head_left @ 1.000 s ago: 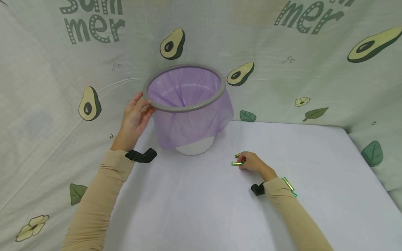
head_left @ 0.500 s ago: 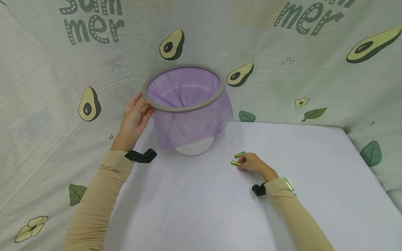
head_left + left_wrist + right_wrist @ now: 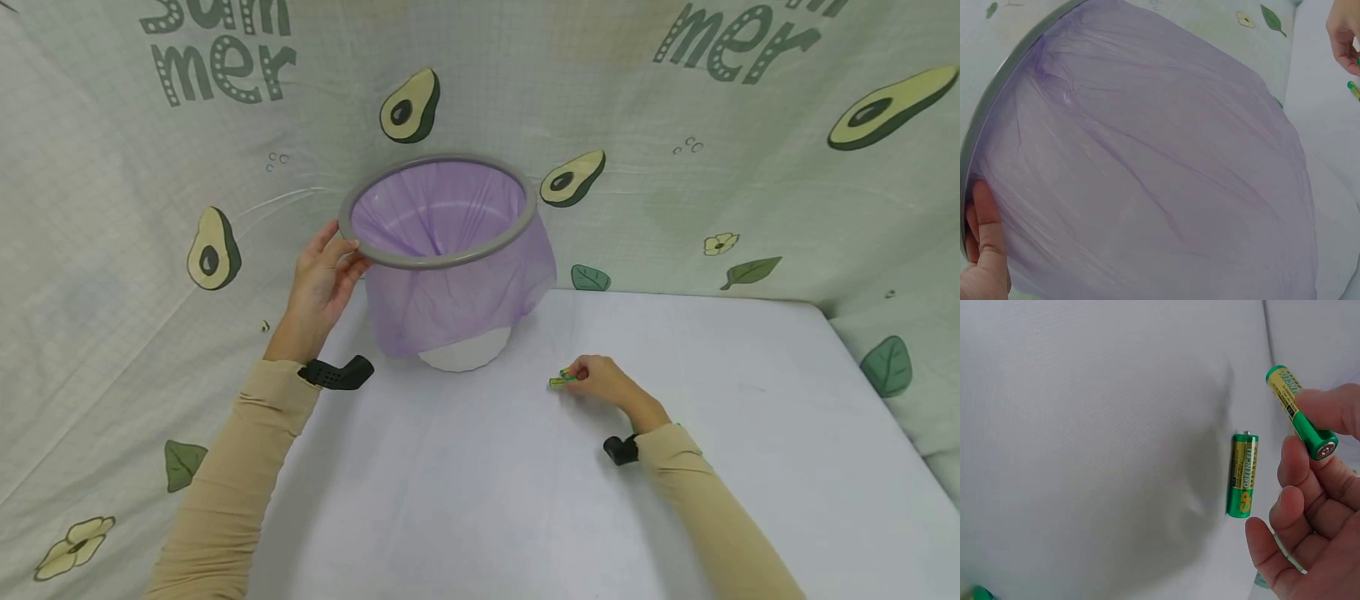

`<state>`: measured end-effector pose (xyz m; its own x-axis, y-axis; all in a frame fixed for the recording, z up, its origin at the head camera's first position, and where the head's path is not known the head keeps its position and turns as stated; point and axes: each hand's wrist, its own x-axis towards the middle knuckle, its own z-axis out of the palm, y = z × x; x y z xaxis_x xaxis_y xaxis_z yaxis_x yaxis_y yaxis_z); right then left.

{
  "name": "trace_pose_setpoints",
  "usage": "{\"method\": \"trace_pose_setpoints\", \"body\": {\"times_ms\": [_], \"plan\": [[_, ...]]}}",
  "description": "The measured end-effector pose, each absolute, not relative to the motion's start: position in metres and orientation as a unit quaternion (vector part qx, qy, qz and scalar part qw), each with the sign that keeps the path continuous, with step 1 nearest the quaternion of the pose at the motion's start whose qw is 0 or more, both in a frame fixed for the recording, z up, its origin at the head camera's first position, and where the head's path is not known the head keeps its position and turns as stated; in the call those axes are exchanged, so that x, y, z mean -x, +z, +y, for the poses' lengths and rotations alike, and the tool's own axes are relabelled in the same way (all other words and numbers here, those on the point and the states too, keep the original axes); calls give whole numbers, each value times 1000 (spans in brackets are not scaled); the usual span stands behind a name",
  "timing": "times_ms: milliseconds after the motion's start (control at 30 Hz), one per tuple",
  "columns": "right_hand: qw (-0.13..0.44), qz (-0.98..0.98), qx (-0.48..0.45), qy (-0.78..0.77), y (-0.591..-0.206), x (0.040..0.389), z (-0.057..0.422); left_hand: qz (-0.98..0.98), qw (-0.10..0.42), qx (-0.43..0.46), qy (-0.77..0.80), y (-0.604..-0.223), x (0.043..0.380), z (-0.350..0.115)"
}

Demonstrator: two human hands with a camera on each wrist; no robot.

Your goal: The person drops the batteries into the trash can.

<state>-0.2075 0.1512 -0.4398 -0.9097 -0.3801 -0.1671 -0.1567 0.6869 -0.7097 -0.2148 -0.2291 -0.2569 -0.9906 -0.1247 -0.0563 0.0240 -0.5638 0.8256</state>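
Note:
At the upper left of the table my left hand (image 3: 322, 279) grips the grey rim (image 3: 442, 261) of a bin lined with a thin purple bag (image 3: 457, 304). Its fingers curl at the rim's edge in the left wrist view. My right hand (image 3: 600, 379) pinches a green and yellow AA battery (image 3: 1286, 394) between thumb and fingers, just over the table. A second battery (image 3: 1243, 475) of the same kind lies on the white surface beneath those fingers. The right hand partly hides it in the head view.
Another green battery (image 3: 982, 592) shows at the lower left corner of the right wrist view. The white table (image 3: 480, 483) meets a cloth backdrop (image 3: 480, 75) printed with avocados behind the bin. Black wrist cameras sit on both cuffs.
The right hand has shifted slightly with the pinched battery, up and to the left in the head view. The left hand and the bin have stayed in place.

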Motion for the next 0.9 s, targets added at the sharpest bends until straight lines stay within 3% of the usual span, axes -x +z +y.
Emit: {"method": "trace_pose_setpoints", "body": {"times_ms": [900], "plan": [[31,900,178,-397,-372,197,147,-465,42,-60,-882,-256,214,-229]]}}
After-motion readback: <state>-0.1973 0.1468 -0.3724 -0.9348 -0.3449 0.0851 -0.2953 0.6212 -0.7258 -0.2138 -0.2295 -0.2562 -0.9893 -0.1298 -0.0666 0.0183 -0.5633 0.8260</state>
